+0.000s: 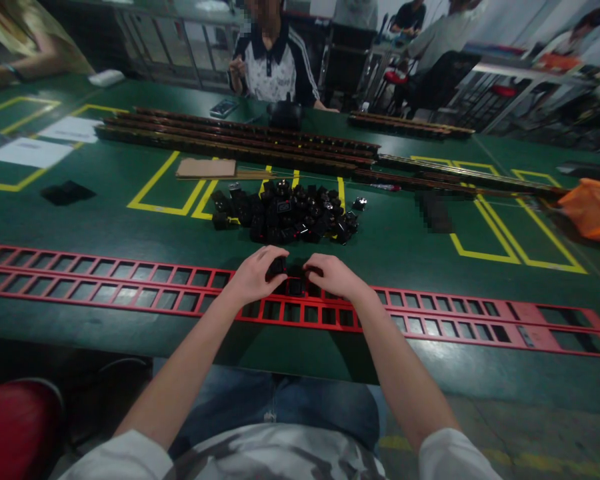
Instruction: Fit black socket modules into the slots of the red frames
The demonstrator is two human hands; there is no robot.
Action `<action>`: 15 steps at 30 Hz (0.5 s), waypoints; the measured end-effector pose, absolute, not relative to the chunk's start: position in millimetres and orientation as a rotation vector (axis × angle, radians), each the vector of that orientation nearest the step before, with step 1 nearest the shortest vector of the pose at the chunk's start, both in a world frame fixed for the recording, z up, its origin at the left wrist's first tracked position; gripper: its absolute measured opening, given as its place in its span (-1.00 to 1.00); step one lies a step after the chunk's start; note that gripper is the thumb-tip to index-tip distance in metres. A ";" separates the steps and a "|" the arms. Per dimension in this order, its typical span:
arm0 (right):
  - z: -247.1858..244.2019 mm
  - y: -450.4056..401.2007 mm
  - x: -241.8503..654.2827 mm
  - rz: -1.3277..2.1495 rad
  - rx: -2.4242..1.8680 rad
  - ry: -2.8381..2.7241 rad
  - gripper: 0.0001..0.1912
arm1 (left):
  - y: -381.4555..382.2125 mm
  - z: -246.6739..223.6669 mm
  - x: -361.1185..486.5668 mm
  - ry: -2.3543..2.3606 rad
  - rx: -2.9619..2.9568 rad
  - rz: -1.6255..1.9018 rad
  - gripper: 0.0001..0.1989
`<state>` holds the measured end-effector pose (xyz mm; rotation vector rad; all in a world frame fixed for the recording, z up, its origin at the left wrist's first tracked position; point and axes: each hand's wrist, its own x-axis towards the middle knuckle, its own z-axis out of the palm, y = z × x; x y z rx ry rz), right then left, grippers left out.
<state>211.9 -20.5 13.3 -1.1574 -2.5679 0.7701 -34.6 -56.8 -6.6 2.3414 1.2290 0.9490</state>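
My left hand (261,275) is closed around a small black block-shaped part (277,267), held just above the long red slotted frame (337,301). Another black part (295,287) sits in an upper-row opening of that frame, between my two hands. My right hand (333,275) is over the same row with its fingers curled inward; whatever lies between its thumb and fingertips is dark and hard to make out. Just beyond both hands is a heap of black parts (285,212), some with shiny metal faces.
Long dark slotted strips (240,143) lie across the green table (395,243) behind the heap, near a cardboard piece (206,168). An orange bag (593,210) is at the right edge. Opposite sits a person (277,63). A red stool (17,430) stands lower left.
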 end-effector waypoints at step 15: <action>16.5 -23.4 215.1 0.843 -1.209 -2.703 -0.82 | -84.1 5.5 -41.4 1.145 1.907 0.957 -0.56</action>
